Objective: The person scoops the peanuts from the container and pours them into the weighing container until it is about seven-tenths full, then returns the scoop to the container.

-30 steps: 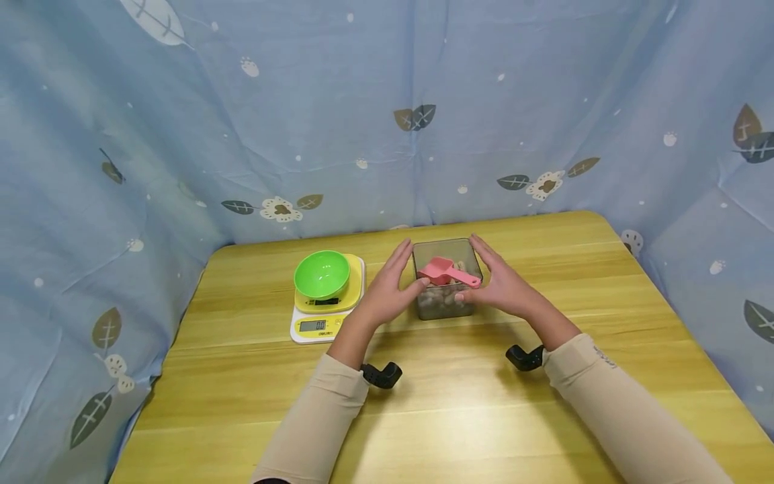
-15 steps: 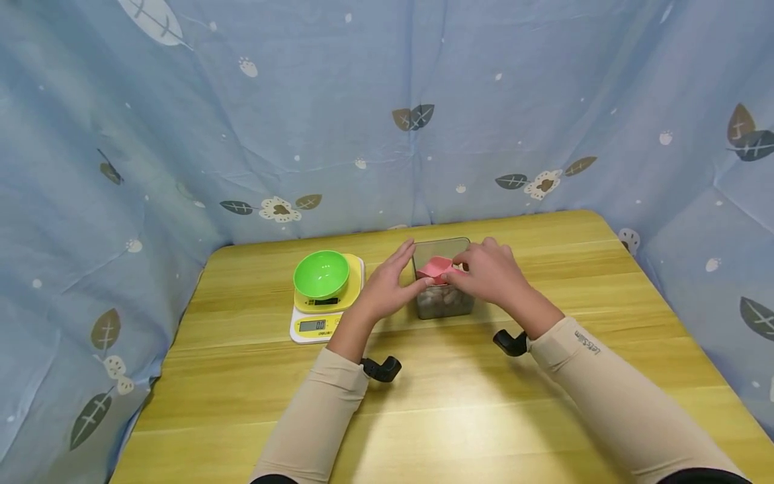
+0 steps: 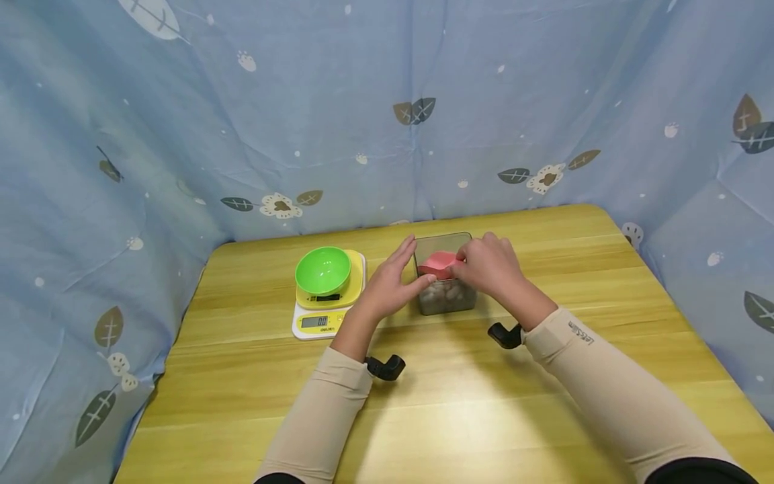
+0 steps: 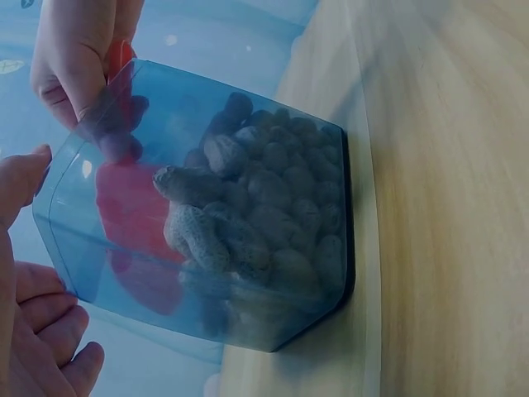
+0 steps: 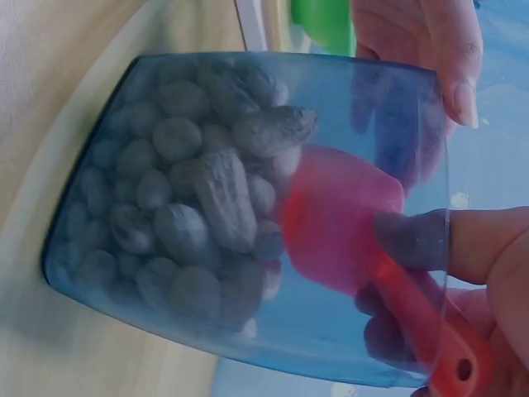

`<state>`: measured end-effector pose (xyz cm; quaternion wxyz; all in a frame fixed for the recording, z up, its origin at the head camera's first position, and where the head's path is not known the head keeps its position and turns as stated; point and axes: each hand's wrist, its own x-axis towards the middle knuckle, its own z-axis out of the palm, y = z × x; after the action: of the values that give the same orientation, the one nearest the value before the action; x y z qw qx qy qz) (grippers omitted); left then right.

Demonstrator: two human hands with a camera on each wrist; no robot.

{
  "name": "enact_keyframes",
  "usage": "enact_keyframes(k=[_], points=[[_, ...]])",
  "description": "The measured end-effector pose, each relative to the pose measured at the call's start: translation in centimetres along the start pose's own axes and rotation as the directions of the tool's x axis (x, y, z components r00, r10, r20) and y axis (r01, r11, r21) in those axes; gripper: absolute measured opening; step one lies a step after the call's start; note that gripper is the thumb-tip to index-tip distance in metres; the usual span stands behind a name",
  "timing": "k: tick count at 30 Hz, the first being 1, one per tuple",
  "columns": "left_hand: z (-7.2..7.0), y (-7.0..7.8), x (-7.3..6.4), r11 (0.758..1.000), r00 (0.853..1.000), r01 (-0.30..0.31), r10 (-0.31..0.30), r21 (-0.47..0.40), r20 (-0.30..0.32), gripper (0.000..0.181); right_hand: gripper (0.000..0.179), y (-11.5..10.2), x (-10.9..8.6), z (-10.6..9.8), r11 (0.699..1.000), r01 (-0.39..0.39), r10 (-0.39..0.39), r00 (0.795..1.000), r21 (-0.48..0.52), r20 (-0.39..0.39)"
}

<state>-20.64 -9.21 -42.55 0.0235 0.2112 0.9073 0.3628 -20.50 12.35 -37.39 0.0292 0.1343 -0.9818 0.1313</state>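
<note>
A clear grey-tinted box (image 3: 443, 242) stands on the table, partly filled with unshelled peanuts (image 5: 223, 198). My right hand (image 3: 492, 267) reaches over its right side and pinches the handle of a pink scoop (image 5: 343, 219) between thumb and fingers. The scoop's bowl is inside the box, against the top of the peanuts. My left hand (image 3: 387, 289) rests at the box's left side, fingers extended along the wall and thumb at the front rim (image 4: 21, 182).
Left of the box is a yellow and white kitchen scale (image 3: 357, 275) reading 0.0. A green bowl (image 3: 323, 270) sits on it. A blue patterned curtain (image 3: 363, 121) hangs behind the wooden table (image 3: 447, 417).
My right hand has left the box's right side and taken hold of the scoop's handle, drawing the scoop slightly upright. My left hand stays at the box.
</note>
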Motion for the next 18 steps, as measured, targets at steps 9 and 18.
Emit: enact_keyframes(k=[9, 18], points=[[0.3, 0.0, 0.0, 1.0, 1.0, -0.014, 0.014, 0.012, -0.01, 0.09, 0.015, 0.8, -0.3, 0.4, 0.991, 0.104, -0.096, 0.991, 0.083, -0.093], [0.2, 0.1, 0.0, 0.999, 1.0, -0.022, 0.021, 0.036, 0.017, 0.085, 0.01, 2.1, 0.2, -3.5, 0.965, 0.255, -0.254, 0.967, -0.059, 0.028]])
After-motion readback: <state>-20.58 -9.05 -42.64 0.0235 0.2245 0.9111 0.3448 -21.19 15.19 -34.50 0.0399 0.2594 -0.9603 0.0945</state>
